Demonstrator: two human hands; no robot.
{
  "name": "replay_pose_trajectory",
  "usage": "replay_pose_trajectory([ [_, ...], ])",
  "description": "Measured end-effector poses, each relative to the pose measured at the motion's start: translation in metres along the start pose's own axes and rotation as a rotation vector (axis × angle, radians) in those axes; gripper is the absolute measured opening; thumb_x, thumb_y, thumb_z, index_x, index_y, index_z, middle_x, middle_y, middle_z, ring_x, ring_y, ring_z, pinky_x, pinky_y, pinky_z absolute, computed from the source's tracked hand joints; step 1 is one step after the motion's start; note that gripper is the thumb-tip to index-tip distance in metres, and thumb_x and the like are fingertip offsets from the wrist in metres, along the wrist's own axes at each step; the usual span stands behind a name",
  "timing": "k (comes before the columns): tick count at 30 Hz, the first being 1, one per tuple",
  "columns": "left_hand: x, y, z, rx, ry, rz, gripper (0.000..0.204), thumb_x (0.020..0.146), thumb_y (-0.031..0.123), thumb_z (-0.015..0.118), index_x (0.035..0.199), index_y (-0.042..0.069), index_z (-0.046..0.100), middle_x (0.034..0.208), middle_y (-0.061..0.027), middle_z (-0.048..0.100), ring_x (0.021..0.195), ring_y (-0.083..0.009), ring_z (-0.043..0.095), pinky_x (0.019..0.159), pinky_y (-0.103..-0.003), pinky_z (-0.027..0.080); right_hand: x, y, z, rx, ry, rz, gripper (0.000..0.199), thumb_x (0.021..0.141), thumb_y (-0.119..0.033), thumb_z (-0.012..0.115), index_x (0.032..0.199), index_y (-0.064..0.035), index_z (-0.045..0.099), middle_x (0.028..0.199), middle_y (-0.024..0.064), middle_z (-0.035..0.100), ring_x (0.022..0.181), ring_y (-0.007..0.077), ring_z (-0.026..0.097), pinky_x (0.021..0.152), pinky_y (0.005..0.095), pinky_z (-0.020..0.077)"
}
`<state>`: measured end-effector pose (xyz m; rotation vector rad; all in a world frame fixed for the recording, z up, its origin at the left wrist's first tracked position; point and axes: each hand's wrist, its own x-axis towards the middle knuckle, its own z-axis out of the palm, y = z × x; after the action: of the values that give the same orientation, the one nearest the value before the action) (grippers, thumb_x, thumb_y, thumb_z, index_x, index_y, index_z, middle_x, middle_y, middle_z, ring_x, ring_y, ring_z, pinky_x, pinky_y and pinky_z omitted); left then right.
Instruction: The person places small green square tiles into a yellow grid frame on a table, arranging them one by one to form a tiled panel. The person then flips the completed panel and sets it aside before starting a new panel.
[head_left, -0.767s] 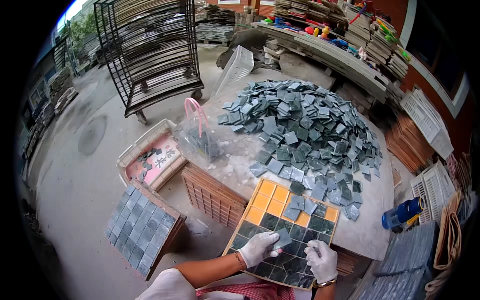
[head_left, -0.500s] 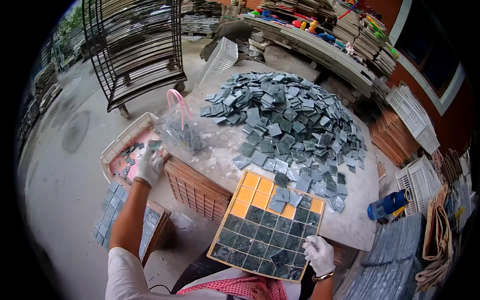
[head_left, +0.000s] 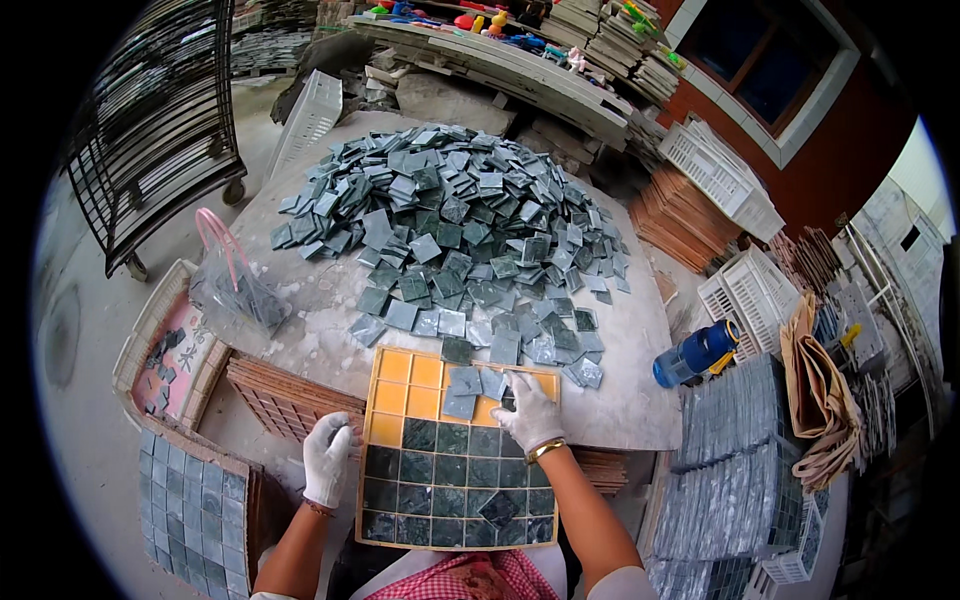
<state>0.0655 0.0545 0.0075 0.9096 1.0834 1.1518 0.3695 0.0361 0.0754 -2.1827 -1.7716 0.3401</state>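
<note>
In front of me lies a square tray (head_left: 408,400) with a yellow grid base, partly filled with dark green stone tiles (head_left: 435,470). A few lighter loose tiles (head_left: 462,398) rest over its upper cells, and one dark tile (head_left: 500,510) lies askew on the laid ones. My right hand (head_left: 532,415), in a white glove, reaches over the tray's upper right, thumb and fingers about a tile there; its fingertips are partly hidden. Beside the tray's left edge is my gloved left hand (head_left: 328,462), its fingers curled with no tile visible in them.
A large heap of tiles (head_left: 470,220) covers the table (head_left: 320,300). At left are a clear bag (head_left: 240,295) with pink handles, a bin (head_left: 140,350) of tile scraps and brown stacked trays (head_left: 285,395). A blue bottle (head_left: 695,352) and tile stacks (head_left: 720,480) stand at right.
My left hand has come back from the scrap bin to the tray, and the tile it held is gone from view. My right hand moved from the tray's right edge up onto its upper cells.
</note>
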Motion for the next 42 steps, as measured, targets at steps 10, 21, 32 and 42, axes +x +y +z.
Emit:
replay_pose_trajectory([
  [10,0.055,0.016,0.142,1.034,-0.374,0.628,0.034,0.079,0.027,0.067,0.105,0.009,0.056,0.102,-0.0137,0.056,0.085,-0.0345,0.061,0.071,-0.045,0.05,0.051,0.051,-0.005,0.13,-0.101,-0.22,0.035,0.088,-0.023,0.055,0.118,-0.0053,0.055,0.104,0.0148,0.062,0.094,0.0337,0.061,0.082,0.0394,0.0489],
  [21,0.08,0.026,0.171,1.331,-0.557,0.3,0.058,0.07,0.045,0.073,0.111,0.006,0.06,0.101,-0.0155,0.058,0.094,-0.0347,0.06,0.078,-0.042,0.049,0.055,0.132,-0.02,0.34,-0.044,-0.145,0.027,0.085,-0.015,0.058,0.111,-0.0082,0.062,0.091,0.009,0.062,0.08,0.0205,0.058,0.07,0.0309,0.0472],
  [32,0.059,0.0,0.178,1.51,-0.367,0.641,0.051,0.068,0.035,0.076,0.105,0.006,0.054,0.096,-0.0123,0.057,0.094,-0.0305,0.057,0.075,-0.042,0.049,0.025,0.116,-0.009,-0.008,-0.087,-0.237,0.033,0.083,-0.024,0.063,0.114,-0.0135,0.061,0.107,0.0094,0.057,0.095,0.0283,0.059,0.081,0.0372,0.0496],
  [42,0.087,0.027,0.164,0.633,-0.839,0.224,0.049,0.079,0.036,0.07,0.114,0.004,0.059,0.111,-0.0181,0.062,0.096,-0.0346,0.062,0.084,-0.04,0.048,0.036,0.039,0.002,0.209,0.049,-0.495,0.045,0.08,-0.018,0.065,0.123,-0.0124,0.055,0.113,0.0105,0.06,0.098,0.0303,0.06,0.085,0.0389,0.0486],
])
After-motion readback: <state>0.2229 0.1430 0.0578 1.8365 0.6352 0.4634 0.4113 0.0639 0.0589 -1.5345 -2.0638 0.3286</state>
